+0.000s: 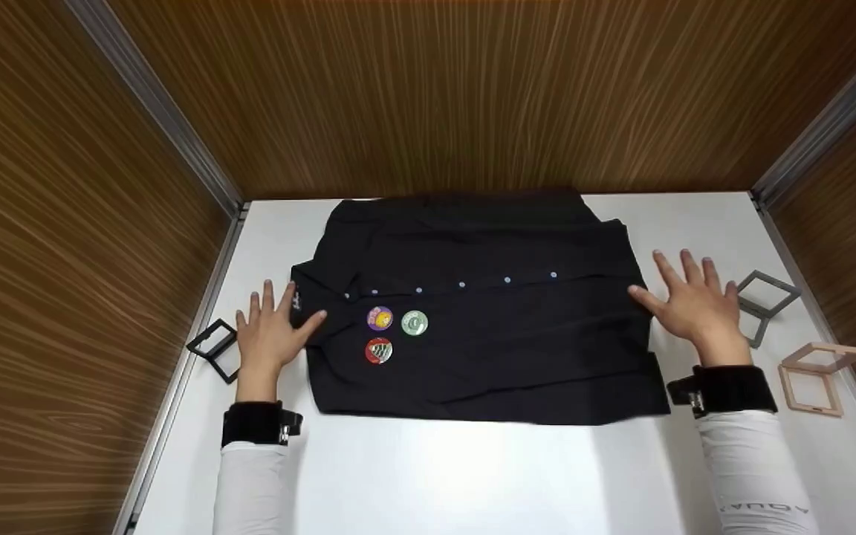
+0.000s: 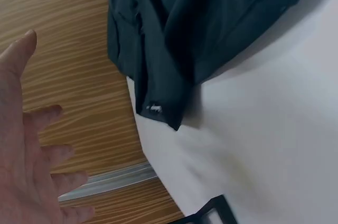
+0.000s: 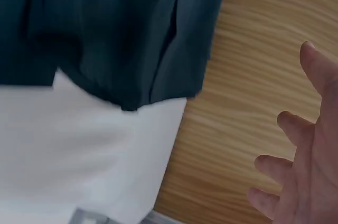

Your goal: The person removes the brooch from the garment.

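A dark shirt lies spread on the white table, its collar to the left and a row of light buttons across it. Three round badges sit near the collar. At the collar end is my left hand, fingers spread, holding nothing; the left wrist view shows this hand apart from the collar. By the hem my right hand is spread too, thumb near the shirt's edge. In the right wrist view the hand is empty, beside the shirt.
A black folding frame lies left of my left hand. On the right are a grey folding frame and a pink one. Wood-grain panels with metal edging enclose the white table at the back and sides.
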The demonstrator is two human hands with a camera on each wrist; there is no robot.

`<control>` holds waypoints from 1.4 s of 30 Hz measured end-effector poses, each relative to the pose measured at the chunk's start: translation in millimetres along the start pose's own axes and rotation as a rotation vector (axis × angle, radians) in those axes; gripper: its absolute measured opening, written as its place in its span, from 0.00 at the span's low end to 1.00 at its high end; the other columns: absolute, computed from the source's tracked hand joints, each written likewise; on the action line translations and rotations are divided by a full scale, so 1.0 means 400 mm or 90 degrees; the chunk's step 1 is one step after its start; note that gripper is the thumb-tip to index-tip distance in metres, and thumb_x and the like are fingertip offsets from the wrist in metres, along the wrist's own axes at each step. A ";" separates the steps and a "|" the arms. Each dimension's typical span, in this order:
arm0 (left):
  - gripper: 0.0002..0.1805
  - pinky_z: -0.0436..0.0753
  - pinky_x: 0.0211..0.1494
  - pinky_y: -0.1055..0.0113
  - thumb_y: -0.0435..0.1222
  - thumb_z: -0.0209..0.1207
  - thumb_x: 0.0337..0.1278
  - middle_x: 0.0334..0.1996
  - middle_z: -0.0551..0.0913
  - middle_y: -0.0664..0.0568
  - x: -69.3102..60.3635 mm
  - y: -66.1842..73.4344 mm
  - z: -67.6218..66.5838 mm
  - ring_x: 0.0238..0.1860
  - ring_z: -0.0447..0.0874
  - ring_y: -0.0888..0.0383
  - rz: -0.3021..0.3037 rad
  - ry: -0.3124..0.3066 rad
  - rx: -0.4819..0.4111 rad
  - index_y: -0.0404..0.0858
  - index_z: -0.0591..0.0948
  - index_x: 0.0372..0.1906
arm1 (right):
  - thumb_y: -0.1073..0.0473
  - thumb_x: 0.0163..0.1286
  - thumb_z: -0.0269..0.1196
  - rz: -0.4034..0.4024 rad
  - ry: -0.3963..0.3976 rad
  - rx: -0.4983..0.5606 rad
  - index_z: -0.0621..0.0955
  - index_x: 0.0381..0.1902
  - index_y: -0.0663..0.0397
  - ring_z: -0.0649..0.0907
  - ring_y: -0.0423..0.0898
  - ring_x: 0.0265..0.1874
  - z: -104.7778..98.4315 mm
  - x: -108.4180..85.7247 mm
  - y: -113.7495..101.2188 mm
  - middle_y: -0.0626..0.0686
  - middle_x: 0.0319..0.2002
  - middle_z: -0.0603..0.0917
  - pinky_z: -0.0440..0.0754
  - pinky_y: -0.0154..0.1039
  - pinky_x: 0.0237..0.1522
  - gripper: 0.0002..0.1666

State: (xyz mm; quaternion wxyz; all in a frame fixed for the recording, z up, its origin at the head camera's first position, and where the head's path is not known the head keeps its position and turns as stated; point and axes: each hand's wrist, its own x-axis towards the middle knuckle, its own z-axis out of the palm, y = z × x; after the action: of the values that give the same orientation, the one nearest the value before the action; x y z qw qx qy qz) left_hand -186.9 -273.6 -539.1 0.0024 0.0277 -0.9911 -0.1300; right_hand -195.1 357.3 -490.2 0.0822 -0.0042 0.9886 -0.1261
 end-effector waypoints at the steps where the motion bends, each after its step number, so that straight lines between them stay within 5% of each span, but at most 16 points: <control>1: 0.52 0.45 0.69 0.30 0.74 0.44 0.55 0.76 0.48 0.34 -0.002 0.003 0.007 0.73 0.46 0.32 0.000 -0.004 0.000 0.44 0.58 0.77 | 0.22 0.68 0.40 -0.004 -0.004 -0.001 0.44 0.79 0.43 0.40 0.74 0.71 0.008 0.002 -0.007 0.70 0.75 0.42 0.37 0.79 0.60 0.52; 19: 0.52 0.55 0.66 0.30 0.66 0.62 0.49 0.73 0.58 0.34 -0.054 0.050 0.123 0.71 0.54 0.33 0.031 -0.065 -0.032 0.39 0.65 0.73 | 0.31 0.69 0.55 -0.077 -0.109 -0.012 0.55 0.77 0.48 0.55 0.76 0.68 0.193 0.000 -0.141 0.70 0.73 0.52 0.57 0.76 0.60 0.49; 35: 0.60 0.51 0.67 0.29 0.67 0.70 0.34 0.74 0.50 0.32 -0.082 0.059 0.152 0.74 0.42 0.31 0.034 -0.128 -0.015 0.42 0.64 0.74 | 0.31 0.66 0.59 -0.037 -0.189 -0.005 0.58 0.76 0.51 0.48 0.86 0.64 0.267 -0.024 -0.195 0.72 0.73 0.48 0.58 0.81 0.53 0.51; 42: 0.56 0.50 0.68 0.30 0.63 0.71 0.39 0.75 0.51 0.33 -0.097 0.084 0.155 0.74 0.43 0.34 0.041 -0.142 0.011 0.42 0.65 0.74 | 0.34 0.61 0.65 -0.030 -0.198 -0.001 0.56 0.77 0.50 0.45 0.86 0.64 0.272 -0.013 -0.191 0.72 0.74 0.45 0.55 0.83 0.52 0.55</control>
State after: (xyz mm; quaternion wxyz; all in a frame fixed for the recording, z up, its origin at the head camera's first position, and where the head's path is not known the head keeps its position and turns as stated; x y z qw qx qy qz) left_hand -150.8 -223.0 -590.2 -0.1043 -0.0185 -0.9866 -0.1239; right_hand -173.1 256.6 -574.1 0.2315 -0.0472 0.9636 -0.1249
